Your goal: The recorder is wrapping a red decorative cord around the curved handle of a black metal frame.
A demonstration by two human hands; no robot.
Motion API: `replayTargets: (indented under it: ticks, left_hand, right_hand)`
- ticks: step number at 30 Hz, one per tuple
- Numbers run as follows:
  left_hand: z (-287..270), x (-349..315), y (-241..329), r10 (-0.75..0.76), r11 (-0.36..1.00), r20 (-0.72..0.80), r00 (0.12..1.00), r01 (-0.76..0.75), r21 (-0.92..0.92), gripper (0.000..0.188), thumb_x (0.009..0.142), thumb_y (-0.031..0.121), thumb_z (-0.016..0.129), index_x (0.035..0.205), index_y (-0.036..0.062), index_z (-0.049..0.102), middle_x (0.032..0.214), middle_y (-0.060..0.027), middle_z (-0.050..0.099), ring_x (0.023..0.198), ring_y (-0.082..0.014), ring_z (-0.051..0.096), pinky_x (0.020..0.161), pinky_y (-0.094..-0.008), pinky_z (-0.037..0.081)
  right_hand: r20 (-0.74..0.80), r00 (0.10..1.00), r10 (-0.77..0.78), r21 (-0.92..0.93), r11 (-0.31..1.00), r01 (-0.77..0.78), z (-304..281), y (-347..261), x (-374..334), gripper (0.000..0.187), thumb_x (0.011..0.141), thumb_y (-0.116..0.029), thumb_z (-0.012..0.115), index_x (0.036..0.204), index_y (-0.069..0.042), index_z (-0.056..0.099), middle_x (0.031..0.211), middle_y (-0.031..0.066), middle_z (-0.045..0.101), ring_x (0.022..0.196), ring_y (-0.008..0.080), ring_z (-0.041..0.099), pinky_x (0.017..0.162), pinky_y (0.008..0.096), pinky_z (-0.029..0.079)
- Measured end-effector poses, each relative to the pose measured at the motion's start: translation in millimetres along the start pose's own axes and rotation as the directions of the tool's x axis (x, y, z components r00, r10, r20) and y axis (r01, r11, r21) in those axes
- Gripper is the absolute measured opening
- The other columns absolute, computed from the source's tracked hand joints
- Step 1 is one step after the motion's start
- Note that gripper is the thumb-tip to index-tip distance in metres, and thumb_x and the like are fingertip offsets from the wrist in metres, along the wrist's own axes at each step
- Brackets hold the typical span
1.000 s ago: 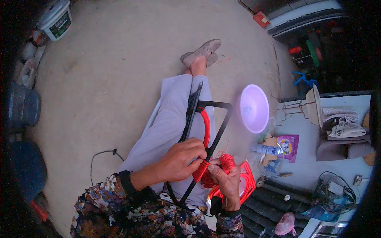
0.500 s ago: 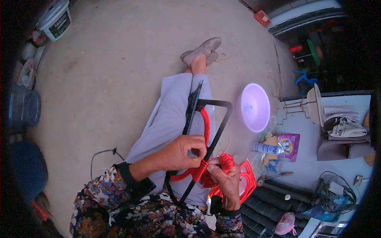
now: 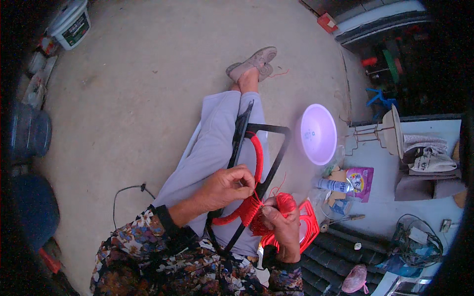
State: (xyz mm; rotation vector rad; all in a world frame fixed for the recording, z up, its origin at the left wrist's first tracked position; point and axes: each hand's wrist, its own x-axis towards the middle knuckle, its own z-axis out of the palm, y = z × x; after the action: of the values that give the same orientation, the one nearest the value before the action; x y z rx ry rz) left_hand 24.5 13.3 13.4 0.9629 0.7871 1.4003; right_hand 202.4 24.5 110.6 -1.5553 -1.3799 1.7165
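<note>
Across my lap lies a black metal frame (image 3: 282, 148), its curved bar wound in red cord (image 3: 258, 158). More cord forms a woven red band (image 3: 248, 211) around the frame's near side bar. My left hand (image 3: 224, 187) is closed in a pinch just above that band, on a thin strand of the cord. On the right of the bar, my right hand (image 3: 284, 227) is closed on a red cord bundle (image 3: 285, 202), thumb and fingertips against the band's edge. Part of the bundle is hidden behind the fingers.
A red tray-like holder with coiled cord (image 3: 311, 224) sits by my right wrist. Beyond it are a lilac basin (image 3: 318, 135), a spray can (image 3: 335, 185) and a purple packet (image 3: 360, 182). A white bucket (image 3: 71, 27) stands far left. A black cable (image 3: 129, 187) lies on the floor.
My left hand has drawn slightly left and up from the band, and a strand now shows between the hands. My right hand stays almost in place, holding the bundle.
</note>
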Motion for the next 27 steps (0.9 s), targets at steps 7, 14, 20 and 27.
replayTargets:
  ticks: [7, 14, 20, 27]
  left_hand:
    - [11.5, -12.6, 0.2, -0.499, 0.787, -0.003, 0.866, 0.452, -0.42, 0.011, 0.087, 0.011, 0.061, 0.095, 0.0032, 0.058, 0.085, -0.0033, 0.061, 0.075, -0.0099, 0.059, 0.066, -0.0241, 0.048]
    - [17.8, -24.5, -13.1, -0.576, 0.46, 0.096, 0.812, 0.419, -0.782, 0.018, 0.089, 0.012, 0.059, 0.1, -0.0019, 0.058, 0.092, -0.0087, 0.064, 0.083, -0.0164, 0.063, 0.078, -0.0305, 0.051]
    - [19.0, -27.1, -18.6, -0.541, 0.384, 0.161, 0.826, 0.413, -0.826, 0.016, 0.091, 0.011, 0.055, 0.099, -0.0023, 0.058, 0.093, -0.0101, 0.064, 0.085, -0.0183, 0.063, 0.081, -0.0321, 0.051]
    - [23.7, -28.8, -17.4, -0.496, 0.408, 0.171, 0.851, 0.403, -0.819, 0.023, 0.093, 0.018, 0.052, 0.108, 0.0004, 0.057, 0.097, -0.0075, 0.065, 0.087, -0.0183, 0.063, 0.081, -0.034, 0.05]
  right_hand:
    - [-0.018, 1.0, 0.015, 0.131, 0.991, -0.013, -5.1, -2.2, -7.9, 0.01, 0.083, -0.009, 0.063, 0.087, -0.002, 0.056, 0.063, -0.0029, 0.05, 0.05, 0.0056, 0.041, 0.046, 0.0218, 0.031]
    - [-0.032, 0.999, 0.023, 0.156, 0.988, -0.017, -2.7, -2.3, -10.2, 0.017, 0.083, -0.016, 0.064, 0.086, -0.003, 0.054, 0.064, -0.0025, 0.05, 0.052, 0.0068, 0.043, 0.048, 0.0224, 0.034]
    - [-0.044, 0.997, -0.06, 0.163, 0.984, 0.067, -3.9, -0.1, -5.7, 0.023, 0.083, -0.022, 0.065, 0.089, -0.004, 0.053, 0.077, 0.0019, 0.052, 0.06, 0.0096, 0.046, 0.052, 0.0241, 0.037]
    - [-0.104, 0.971, -0.216, 0.341, 0.909, 0.239, 12.4, -0.6, 0.1, 0.024, 0.085, -0.024, 0.062, 0.082, -0.005, 0.048, 0.075, 0.0047, 0.053, 0.06, 0.0109, 0.047, 0.054, 0.0253, 0.039]
